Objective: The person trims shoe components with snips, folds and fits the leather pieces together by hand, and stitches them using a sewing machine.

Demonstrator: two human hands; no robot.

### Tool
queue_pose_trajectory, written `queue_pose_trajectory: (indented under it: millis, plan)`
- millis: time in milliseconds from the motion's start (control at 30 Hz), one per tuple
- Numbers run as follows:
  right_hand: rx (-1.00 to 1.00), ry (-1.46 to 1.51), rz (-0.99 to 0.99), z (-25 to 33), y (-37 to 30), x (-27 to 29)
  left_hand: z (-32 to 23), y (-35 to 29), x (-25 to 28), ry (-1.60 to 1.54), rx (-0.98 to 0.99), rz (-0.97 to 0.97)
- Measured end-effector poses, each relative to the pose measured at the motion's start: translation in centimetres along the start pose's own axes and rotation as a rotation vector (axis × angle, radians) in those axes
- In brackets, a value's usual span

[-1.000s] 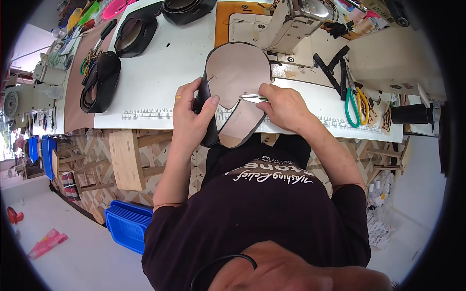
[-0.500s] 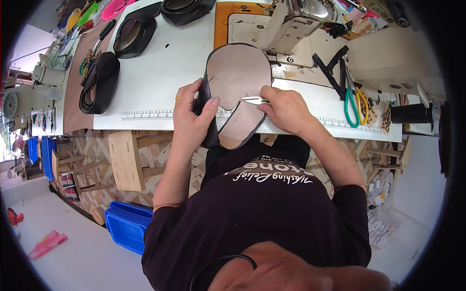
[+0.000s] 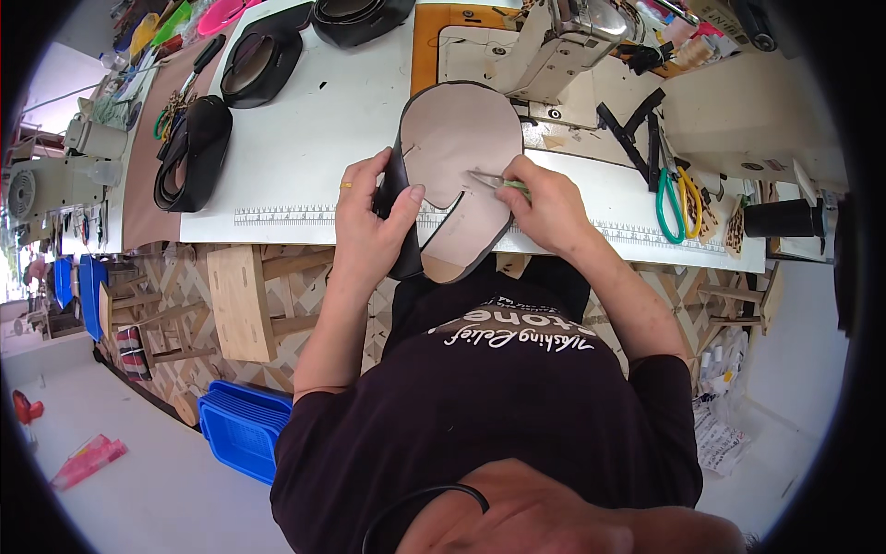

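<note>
A black leather piece with a beige lining (image 3: 464, 127) lies in front of me, rounded at the far end, with a curved slit running into its near part. My left hand (image 3: 377, 220) grips its left edge, thumb on the lining and fingers around the black side. In my right hand (image 3: 552, 205) is a pair of small thread snips (image 3: 486, 178), with a bit of green showing by the fingers. Their silver blades point left over the lining, just beyond the slit's upper end. Whether the tips touch the lining I cannot tell.
A sewing machine (image 3: 563, 60) stands beyond the piece. Scissors with green and yellow handles (image 3: 681, 205) and black strips (image 3: 637, 129) lie to the right. Black leather pieces (image 3: 194, 152) sit at the left. A ruler strip (image 3: 286, 214) runs along the table's near edge.
The snips have moved from the slit's upper end to a little farther up over the lining, and their blades have turned. My left hand keeps its grip on the leather piece.
</note>
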State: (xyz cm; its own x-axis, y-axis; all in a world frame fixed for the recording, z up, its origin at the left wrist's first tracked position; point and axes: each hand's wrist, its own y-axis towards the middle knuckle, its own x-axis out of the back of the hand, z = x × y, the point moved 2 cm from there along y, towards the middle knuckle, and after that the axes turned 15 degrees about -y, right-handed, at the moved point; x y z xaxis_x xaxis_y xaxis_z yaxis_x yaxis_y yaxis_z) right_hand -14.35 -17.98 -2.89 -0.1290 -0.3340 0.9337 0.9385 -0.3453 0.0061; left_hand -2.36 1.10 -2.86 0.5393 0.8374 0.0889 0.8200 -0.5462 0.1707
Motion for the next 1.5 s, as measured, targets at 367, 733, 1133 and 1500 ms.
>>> queue_pose_trajectory:
  millis: [367,733,1133,1500]
  plan:
    - [-0.004,0.397,-0.177,3.2,0.5,1.7,-4.8,-1.2,8.2,-0.722,0.187,-0.062]
    - [0.117,0.053,-0.303,8.3,0.6,0.5,-10.5,8.5,20.5,0.612,-0.438,-0.353]
    - [0.064,0.323,-0.319,7.2,1.6,1.9,-1.1,22.2,20.8,0.777,-0.416,-0.568]
    - [0.1,0.595,-0.104,16.8,17.2,3.1,1.1,22.8,25.4,0.15,-0.388,-0.823]
